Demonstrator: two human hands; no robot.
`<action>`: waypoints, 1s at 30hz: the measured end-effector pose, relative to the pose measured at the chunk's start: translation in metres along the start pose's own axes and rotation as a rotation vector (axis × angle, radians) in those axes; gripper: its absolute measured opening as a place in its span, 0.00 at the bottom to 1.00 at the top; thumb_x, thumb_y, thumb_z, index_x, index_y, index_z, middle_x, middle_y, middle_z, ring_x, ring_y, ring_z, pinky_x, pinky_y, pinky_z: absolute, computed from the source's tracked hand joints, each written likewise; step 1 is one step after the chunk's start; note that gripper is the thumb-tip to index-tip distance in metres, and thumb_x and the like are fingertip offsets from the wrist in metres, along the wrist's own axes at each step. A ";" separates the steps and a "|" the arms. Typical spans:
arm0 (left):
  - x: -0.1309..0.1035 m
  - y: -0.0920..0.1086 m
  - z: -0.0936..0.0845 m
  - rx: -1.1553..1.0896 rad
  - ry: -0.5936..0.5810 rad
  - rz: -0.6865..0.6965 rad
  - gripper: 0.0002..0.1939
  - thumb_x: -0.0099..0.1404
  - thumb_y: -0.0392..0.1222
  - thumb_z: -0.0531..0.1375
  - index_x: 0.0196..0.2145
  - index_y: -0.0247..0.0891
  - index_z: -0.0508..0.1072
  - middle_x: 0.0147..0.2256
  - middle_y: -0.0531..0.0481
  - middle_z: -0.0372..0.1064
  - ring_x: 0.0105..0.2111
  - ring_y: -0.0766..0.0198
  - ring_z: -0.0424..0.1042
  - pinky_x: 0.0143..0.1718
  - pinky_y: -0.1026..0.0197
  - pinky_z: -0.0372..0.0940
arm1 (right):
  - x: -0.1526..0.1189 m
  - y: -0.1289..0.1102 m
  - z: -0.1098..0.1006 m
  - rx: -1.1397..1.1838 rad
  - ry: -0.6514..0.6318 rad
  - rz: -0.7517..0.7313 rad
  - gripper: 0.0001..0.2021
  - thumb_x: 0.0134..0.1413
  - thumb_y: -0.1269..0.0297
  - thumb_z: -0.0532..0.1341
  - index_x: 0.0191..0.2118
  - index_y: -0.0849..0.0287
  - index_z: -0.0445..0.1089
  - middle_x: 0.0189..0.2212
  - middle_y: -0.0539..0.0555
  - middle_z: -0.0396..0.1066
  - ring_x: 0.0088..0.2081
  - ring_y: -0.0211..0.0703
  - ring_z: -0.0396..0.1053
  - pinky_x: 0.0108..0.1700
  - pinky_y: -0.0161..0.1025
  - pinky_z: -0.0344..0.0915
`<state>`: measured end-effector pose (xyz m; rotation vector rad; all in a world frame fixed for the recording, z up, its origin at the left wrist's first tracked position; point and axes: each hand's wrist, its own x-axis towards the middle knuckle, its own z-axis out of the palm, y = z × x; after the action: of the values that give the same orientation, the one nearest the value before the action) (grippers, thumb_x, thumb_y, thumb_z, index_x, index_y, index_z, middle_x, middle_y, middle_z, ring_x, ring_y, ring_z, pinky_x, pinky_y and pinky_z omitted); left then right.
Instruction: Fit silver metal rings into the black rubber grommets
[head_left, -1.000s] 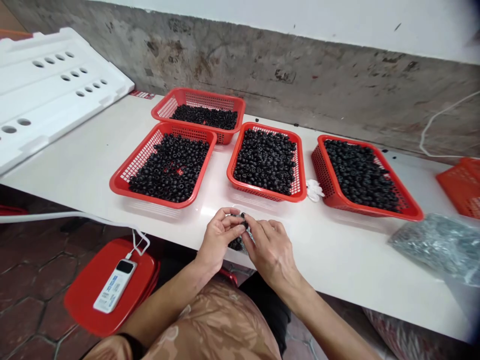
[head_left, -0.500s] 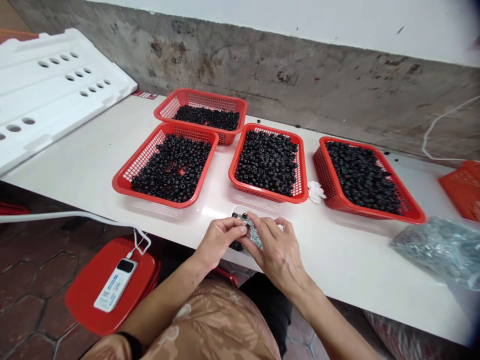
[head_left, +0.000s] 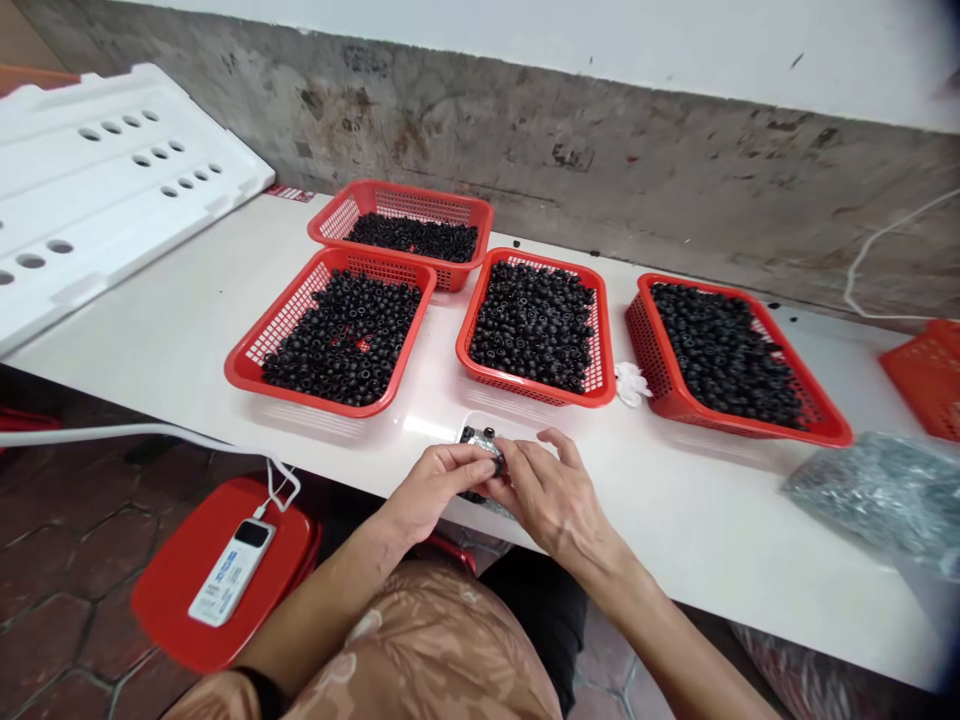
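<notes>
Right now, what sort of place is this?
Probably a small workshop: red perforated baskets holding many small black parts, a white table and a stained grey wall behind.

One view only, head-worn, taken from above the wearer's torso (head_left: 427, 650). It faces forward and down across the white surface (head_left: 675, 520) to the wall (head_left: 510, 140) behind. The left hand (head_left: 430, 489) and right hand (head_left: 553, 502) sit near, below centre; the wide field also takes in floor tiles (head_left: 45, 560) at lower left.
</notes>
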<state>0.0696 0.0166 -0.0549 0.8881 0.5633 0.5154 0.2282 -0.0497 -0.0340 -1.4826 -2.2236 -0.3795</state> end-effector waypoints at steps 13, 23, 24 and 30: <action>-0.002 -0.009 0.020 0.151 0.187 0.133 0.12 0.58 0.46 0.67 0.36 0.34 0.82 0.32 0.47 0.77 0.34 0.59 0.73 0.42 0.59 0.66 | -0.022 -0.005 0.012 0.041 0.045 0.028 0.17 0.69 0.67 0.52 0.58 0.68 0.62 0.42 0.64 0.75 0.40 0.50 0.72 0.52 0.53 0.68; 0.002 -0.011 0.020 0.126 0.099 0.085 0.16 0.64 0.51 0.63 0.36 0.34 0.81 0.32 0.47 0.76 0.36 0.60 0.73 0.43 0.60 0.67 | -0.023 0.010 0.010 0.129 0.125 0.006 0.13 0.66 0.70 0.56 0.54 0.63 0.65 0.38 0.58 0.77 0.36 0.44 0.75 0.58 0.57 0.64; 0.003 -0.008 0.020 0.093 0.051 0.058 0.18 0.64 0.53 0.62 0.36 0.33 0.81 0.32 0.46 0.75 0.36 0.60 0.73 0.43 0.60 0.68 | -0.023 0.011 0.009 0.170 0.143 0.042 0.13 0.65 0.70 0.57 0.54 0.62 0.66 0.38 0.57 0.77 0.35 0.43 0.75 0.59 0.58 0.64; 0.005 0.000 0.014 -0.142 -0.137 -0.147 0.17 0.58 0.50 0.68 0.36 0.31 0.80 0.32 0.44 0.75 0.33 0.62 0.73 0.43 0.59 0.68 | -0.021 0.012 0.000 0.315 0.140 0.059 0.17 0.64 0.69 0.59 0.57 0.58 0.63 0.40 0.57 0.77 0.39 0.44 0.76 0.59 0.58 0.62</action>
<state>0.0820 0.0117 -0.0488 0.7340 0.4573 0.3536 0.2459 -0.0621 -0.0452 -1.3074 -2.0156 -0.1034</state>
